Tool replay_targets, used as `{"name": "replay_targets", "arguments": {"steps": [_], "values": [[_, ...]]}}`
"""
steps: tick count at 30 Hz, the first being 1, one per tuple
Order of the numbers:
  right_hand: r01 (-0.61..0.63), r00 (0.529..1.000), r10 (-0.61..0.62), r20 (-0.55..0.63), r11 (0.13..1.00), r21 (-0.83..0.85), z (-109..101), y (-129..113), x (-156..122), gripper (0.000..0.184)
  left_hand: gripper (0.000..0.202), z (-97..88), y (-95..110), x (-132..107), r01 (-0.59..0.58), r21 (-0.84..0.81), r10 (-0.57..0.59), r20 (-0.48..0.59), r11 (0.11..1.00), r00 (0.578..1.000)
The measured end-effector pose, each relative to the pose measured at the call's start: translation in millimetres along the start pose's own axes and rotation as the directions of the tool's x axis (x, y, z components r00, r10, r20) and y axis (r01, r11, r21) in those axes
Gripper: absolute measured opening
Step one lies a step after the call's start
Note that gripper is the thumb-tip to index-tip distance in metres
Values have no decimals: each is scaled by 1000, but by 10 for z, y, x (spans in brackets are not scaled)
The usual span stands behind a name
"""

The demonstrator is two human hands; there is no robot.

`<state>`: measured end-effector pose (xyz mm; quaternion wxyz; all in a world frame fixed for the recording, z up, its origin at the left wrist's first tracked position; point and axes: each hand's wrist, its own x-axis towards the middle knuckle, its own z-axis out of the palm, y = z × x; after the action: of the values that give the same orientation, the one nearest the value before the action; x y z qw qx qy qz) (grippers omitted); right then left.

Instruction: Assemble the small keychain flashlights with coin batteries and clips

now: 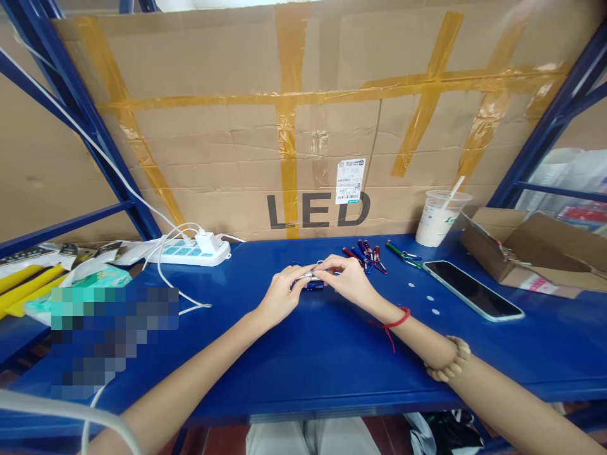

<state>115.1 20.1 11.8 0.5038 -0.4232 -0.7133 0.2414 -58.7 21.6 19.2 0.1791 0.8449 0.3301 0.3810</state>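
My left hand (283, 292) and my right hand (348, 281) meet over the middle of the blue table (303, 354). Between their pinched fingertips is a small silver metal piece (309, 275), partly covered by the fingers. Just beneath the hands lies a dark blue shiny object (313, 286), mostly hidden. To the right of my right hand is a small pile of red, blue and purple metal tubes with carabiner clips (367, 256). A few green ones (402, 254) lie beside that pile.
A smartphone (474, 291), several small white discs (430, 297), a plastic cup with a straw (439, 218) and an open cardboard box (535, 253) stand right. At left are a power strip (194, 253), white cables and yellow packages (28, 287). A large carton (227, 151) closes the back.
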Motion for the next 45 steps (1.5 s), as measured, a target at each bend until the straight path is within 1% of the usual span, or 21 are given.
{"name": "replay_targets", "arguments": {"steps": [4,10,14,16,18,21,24,26,31,33,36,39,41,45], "values": [[-63,998,63,6,995,74,-17,-47,20,27,31,49,9,0,67,-97,-68,-7,993,998],[-71,997,69,24,994,84,-49,-91,40,29,31,72,76,-1,165,-212,-162,31,963,986],[-79,997,77,29,994,79,-62,-82,46,29,27,67,84,3,204,-239,-198,50,949,979],[-75,997,73,30,994,80,-70,-81,53,29,33,68,65,11,210,-261,-202,57,942,978],[-84,996,82,30,993,87,-76,-81,60,28,38,71,39,23,225,-301,-208,87,927,974],[-118,993,114,39,987,110,-83,-73,67,28,31,79,15,41,319,-406,-255,204,856,945],[-123,992,117,54,985,124,-90,-54,66,28,32,80,24,47,422,-529,-280,328,736,902],[-115,992,109,58,986,121,-99,-44,63,28,34,76,38,44,444,-575,-269,365,687,891],[-140,986,131,104,987,84,-120,-48,58,28,36,97,39,15,467,-603,-269,392,647,880],[-159,981,150,124,985,64,-112,-50,52,27,35,130,24,-7,465,-600,-281,378,651,882],[-207,969,198,145,977,46,-89,-53,33,28,25,178,17,-45,423,-557,-292,311,715,904],[-282,946,268,184,958,57,-74,-77,10,29,14,190,48,-76,374,-448,-294,239,812,925],[-333,926,311,217,940,77,-71,-111,-5,31,11,182,76,-92,333,-364,-277,197,870,940],[-422,889,389,242,901,99,-59,-191,-29,35,10,161,88,-116,249,-234,-224,131,940,966]]}}
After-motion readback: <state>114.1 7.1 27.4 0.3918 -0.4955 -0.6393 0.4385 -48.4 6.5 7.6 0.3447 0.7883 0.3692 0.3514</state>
